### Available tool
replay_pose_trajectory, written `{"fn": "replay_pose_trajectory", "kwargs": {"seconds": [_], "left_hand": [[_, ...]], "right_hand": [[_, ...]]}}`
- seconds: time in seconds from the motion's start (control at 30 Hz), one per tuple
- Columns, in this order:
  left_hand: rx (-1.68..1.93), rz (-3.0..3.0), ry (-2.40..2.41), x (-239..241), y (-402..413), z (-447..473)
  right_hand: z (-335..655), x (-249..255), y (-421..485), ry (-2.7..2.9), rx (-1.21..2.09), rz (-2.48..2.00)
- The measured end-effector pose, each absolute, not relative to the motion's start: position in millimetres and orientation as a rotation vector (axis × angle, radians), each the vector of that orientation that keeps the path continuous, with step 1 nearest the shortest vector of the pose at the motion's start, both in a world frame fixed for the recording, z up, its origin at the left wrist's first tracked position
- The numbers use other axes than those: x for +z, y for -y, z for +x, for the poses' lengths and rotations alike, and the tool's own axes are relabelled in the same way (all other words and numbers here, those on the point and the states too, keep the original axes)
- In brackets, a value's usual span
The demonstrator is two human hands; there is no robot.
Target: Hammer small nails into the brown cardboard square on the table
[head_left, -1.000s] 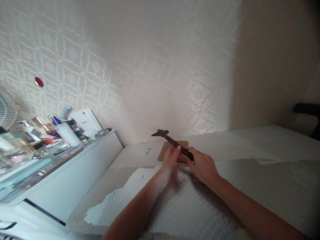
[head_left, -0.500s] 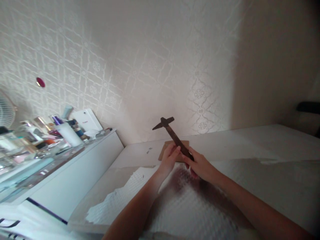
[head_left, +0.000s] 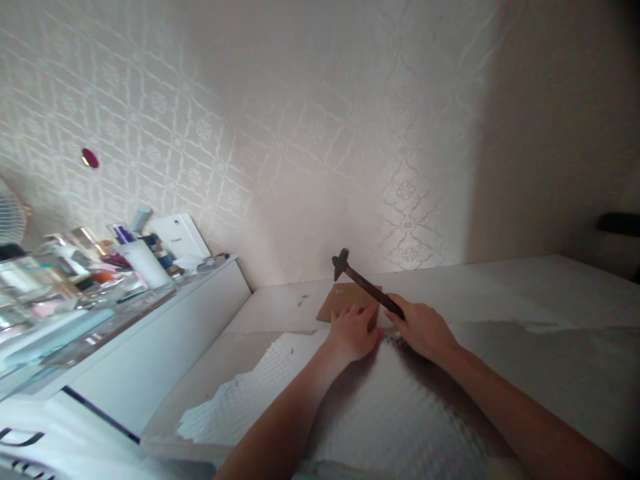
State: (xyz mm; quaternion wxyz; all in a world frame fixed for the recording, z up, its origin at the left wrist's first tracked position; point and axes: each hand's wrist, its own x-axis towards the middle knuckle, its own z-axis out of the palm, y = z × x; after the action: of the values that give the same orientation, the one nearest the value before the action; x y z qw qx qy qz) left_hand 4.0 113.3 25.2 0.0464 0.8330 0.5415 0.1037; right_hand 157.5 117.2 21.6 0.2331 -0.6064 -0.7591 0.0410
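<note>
My right hand [head_left: 424, 328] is closed round the handle of a hammer [head_left: 373, 290] with a dark head and a wooden handle. The hammer's head is raised at the upper left, above a flat brown board [head_left: 345, 300]. My left hand [head_left: 354, 330] rests on the near part of that board, its fingers spread and holding nothing. Small shiny metal bits [head_left: 340, 292] lie on the board near its far edge; they are too small to name. A white textured sheet [head_left: 390, 413] lies under my forearms.
To the left, a white cabinet [head_left: 165, 347] carries crowded bottles [head_left: 145, 263] and a white box [head_left: 181, 237]. More small bits [head_left: 303, 300] lie on the white surface left of the board. A patterned wall [head_left: 310, 167] rises behind, and a fan [head_left: 11, 213] shows at the left edge.
My left hand has let go of the hammer and come down onto the board. The hammer, now in my right hand alone, has turned and its head has shifted right and lower.
</note>
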Motion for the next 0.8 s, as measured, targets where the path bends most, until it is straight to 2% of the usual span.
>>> {"fn": "replay_pose_trajectory", "kwargs": {"seconds": [0.33, 0.8], "left_hand": [[0.09, 2.508, -1.681, 39, -110, -13], [0.089, 2.472, -1.721, 43, -107, -10]], "right_hand": [[158, 14, -120, 2.112, 0.141, -1.662], [153, 10, -121, 2.111, 0.186, -1.65]]}}
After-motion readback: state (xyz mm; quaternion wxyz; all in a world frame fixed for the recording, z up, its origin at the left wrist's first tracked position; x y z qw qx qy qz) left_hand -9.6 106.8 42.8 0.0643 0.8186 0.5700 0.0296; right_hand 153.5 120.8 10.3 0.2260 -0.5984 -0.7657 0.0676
